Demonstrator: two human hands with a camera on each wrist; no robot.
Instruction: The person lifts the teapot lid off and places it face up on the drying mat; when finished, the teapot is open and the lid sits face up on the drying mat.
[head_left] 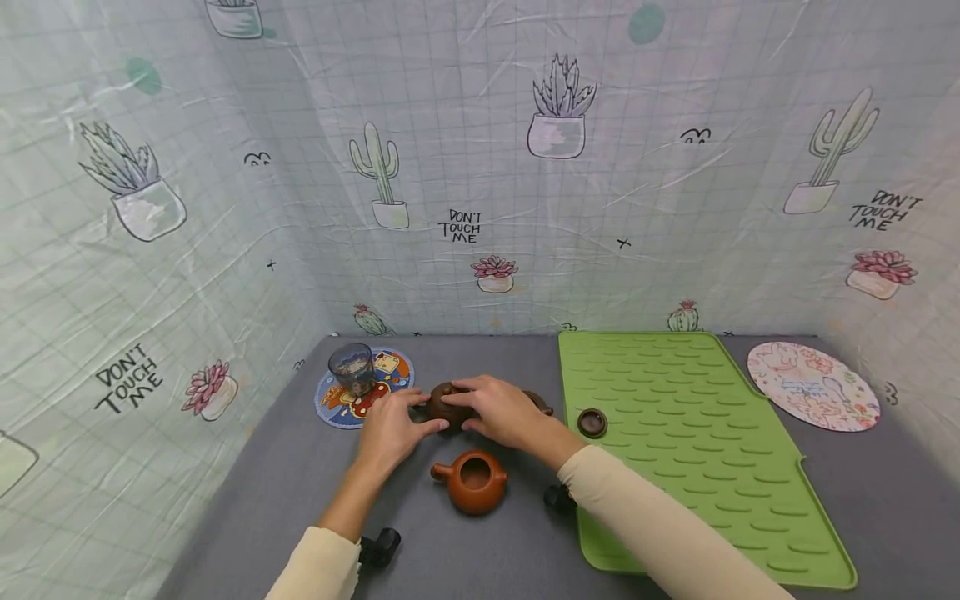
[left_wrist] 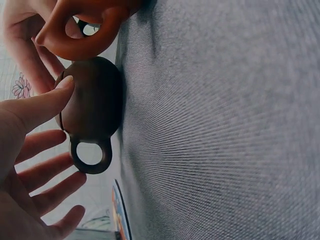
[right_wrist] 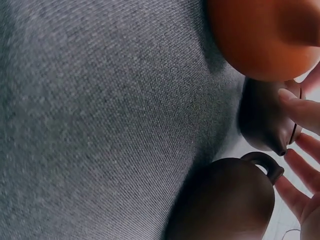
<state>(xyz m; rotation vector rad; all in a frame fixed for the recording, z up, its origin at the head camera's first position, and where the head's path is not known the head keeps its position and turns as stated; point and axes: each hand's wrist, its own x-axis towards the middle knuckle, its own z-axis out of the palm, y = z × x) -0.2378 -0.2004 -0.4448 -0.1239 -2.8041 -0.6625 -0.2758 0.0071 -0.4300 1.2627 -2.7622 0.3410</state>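
Both hands are at a dark brown teapot (head_left: 442, 410) with its lid on, standing on the grey cloth. My left hand (head_left: 392, 427) holds its left side, the thumb on the body and the other fingers spread beside the ring handle. From the right, my right hand (head_left: 501, 410) grips it near the lid, with the thumb at the lid's edge above the spout. An orange-brown teapot (head_left: 477, 502) with an open top stands nearer, its handle toward the left. Partly hidden behind the right hand is another dark brown teapot (right_wrist: 225, 200).
A small dark lid (head_left: 592, 423) lies on the green ridged mat (head_left: 697, 500) at right. A dark glass (head_left: 352, 368) stands on a blue patterned round mat (head_left: 330, 412) at back left. A pink floral oval mat (head_left: 813, 386) lies far right. Patterned curtains (head_left: 480, 167) enclose the table.
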